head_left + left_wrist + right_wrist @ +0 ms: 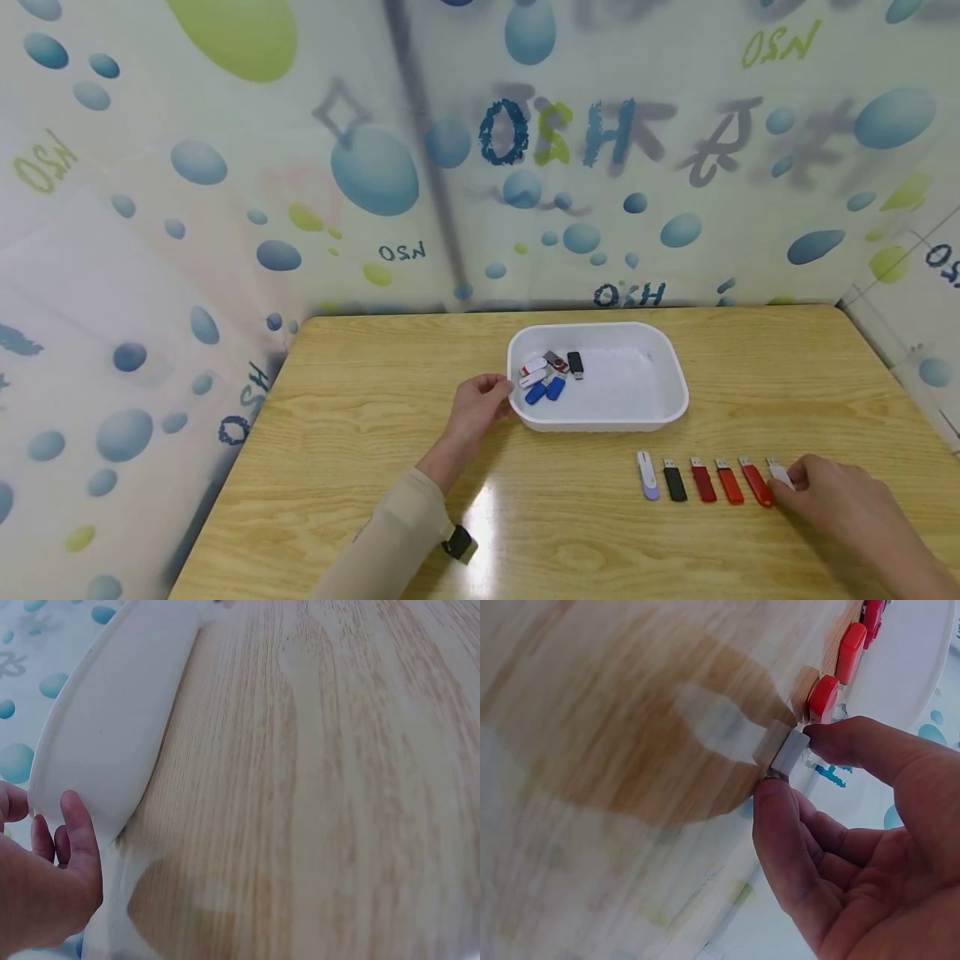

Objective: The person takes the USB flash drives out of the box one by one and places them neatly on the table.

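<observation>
My left hand (477,407) pinches the left rim of a white plastic basin (630,417), thumb and fingers on either side of its edge. In the left wrist view the basin's wall (112,712) rises beside the fingers. At the right end of a row of USB sticks on the table, my right hand (843,496) pinches a white USB stick (780,475). The right wrist view shows this white stick (789,754) between thumb and fingertip, touching or very close to the tabletop. Just left of it lies a red USB stick (756,483).
Further left in the row lie an orange-red stick (730,483), a dark red stick (703,482), a black stick (674,482) and a white-and-purple stick (647,477). Several more USB sticks, among them a blue one (556,388), lie in the basin's left part. A patterned curtain (525,233) hangs behind the wooden table (360,400).
</observation>
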A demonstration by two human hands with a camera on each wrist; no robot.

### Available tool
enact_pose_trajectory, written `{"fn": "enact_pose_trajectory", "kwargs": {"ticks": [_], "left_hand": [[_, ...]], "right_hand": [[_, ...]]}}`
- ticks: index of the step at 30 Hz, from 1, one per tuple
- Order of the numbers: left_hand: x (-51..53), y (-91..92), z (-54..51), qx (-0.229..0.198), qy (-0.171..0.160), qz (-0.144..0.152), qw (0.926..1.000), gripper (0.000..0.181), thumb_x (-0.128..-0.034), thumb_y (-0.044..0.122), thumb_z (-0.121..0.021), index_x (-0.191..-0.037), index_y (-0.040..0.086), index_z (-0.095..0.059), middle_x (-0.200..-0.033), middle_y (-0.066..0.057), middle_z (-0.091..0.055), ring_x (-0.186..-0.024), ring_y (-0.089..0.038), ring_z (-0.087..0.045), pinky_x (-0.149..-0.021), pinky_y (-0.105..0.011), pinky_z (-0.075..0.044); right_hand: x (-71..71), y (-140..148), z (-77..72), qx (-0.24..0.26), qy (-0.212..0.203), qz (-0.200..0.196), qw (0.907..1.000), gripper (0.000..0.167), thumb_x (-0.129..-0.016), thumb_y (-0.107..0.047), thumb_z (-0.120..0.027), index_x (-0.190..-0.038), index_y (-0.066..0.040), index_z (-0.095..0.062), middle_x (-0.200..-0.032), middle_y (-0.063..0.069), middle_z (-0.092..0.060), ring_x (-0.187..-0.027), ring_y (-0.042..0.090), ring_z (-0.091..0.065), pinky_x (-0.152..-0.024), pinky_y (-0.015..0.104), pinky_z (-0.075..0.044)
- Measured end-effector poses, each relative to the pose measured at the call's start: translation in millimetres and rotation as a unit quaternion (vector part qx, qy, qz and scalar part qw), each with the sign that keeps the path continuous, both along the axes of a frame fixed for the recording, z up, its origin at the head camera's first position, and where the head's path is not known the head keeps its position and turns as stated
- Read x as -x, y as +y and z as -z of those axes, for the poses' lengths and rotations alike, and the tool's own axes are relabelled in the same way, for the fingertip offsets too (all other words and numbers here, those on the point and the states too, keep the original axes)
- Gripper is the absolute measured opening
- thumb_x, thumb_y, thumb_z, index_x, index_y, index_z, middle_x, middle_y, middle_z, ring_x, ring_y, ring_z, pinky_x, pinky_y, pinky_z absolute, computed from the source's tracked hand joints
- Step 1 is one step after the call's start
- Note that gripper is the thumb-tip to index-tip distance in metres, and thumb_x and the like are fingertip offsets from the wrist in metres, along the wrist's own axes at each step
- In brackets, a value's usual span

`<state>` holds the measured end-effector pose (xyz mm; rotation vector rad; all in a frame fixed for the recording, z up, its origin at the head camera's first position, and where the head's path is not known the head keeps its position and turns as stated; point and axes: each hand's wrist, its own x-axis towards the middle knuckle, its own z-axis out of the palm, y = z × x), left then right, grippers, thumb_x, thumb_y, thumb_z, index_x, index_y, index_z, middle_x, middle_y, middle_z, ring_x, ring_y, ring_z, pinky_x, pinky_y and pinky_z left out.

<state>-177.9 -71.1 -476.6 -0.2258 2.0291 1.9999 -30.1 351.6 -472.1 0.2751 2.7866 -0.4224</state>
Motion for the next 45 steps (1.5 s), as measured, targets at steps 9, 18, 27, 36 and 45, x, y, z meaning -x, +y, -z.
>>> {"fn": "enact_pose_trajectory", "kwargs": {"ticks": [9,18,27,36,45], "left_hand": [[0.3,1.6,1.7,-0.015,0.005,-0.011,0.9998,0.026,-0.0970,0.009,-0.064,-0.116,-0.010,-0.064,-0.102,-0.014,-0.065,-0.079,-0.016,-0.066,-0.079,-0.031,-0.062],[-0.1,1.1,-0.4,-0.006,0.005,-0.009,0.9999,0.027,-0.0974,0.010,-0.065,-0.117,-0.009,-0.064,-0.104,-0.014,-0.065,-0.080,-0.016,-0.065,-0.079,-0.031,-0.062],[-0.6,1.5,-2.9,0.002,-0.002,-0.007,1.0000,0.030,-0.0991,0.013,-0.065,-0.121,-0.008,-0.064,-0.105,-0.012,-0.064,-0.082,-0.016,-0.064,-0.083,-0.037,-0.062],[0.7,0.8,-0.3,0.000,0.008,-0.002,1.0000,0.030,-0.0985,0.012,-0.064,-0.120,-0.010,-0.063,-0.104,-0.014,-0.065,-0.080,-0.016,-0.065,-0.082,-0.038,-0.063],[0.4,1.5,-1.7,-0.001,0.003,-0.002,1.0000,0.028,-0.0985,0.011,-0.064,-0.118,-0.009,-0.064,-0.104,-0.012,-0.064,-0.081,-0.016,-0.065,-0.081,-0.035,-0.063]], "right_hand": [[-2.3,-2.5,-6.8,0.016,-0.006,0.004,0.9998,0.037,-0.099,-0.038,-0.060,-0.082,-0.006,-0.065,-0.073,0.002,-0.055,-0.067,0.021,-0.048,-0.057,0.036,-0.039],[4.1,-7.9,-23.8,-0.003,0.028,0.010,0.9995,0.045,-0.101,-0.036,-0.059,-0.092,0.007,-0.066,-0.071,0.003,-0.055,-0.066,0.021,-0.050,-0.057,0.037,-0.048],[18.3,-26.4,-52.2,-0.026,0.186,-0.022,0.9819,0.036,-0.098,-0.026,-0.064,-0.093,0.010,-0.068,-0.065,0.000,-0.057,-0.054,0.017,-0.046,-0.043,0.032,-0.041],[47.6,-55.6,-87.6,-0.020,0.230,-0.073,0.9702,0.034,-0.096,-0.026,-0.067,-0.098,0.007,-0.069,-0.074,0.007,-0.065,-0.058,0.017,-0.052,-0.045,0.032,-0.045],[84.4,-80.5,-111.1,-0.009,0.265,-0.209,0.9414,0.023,-0.094,-0.018,-0.072,-0.107,0.001,-0.071,-0.088,0.004,-0.069,-0.076,0.020,-0.063,-0.063,0.042,-0.057]]}}
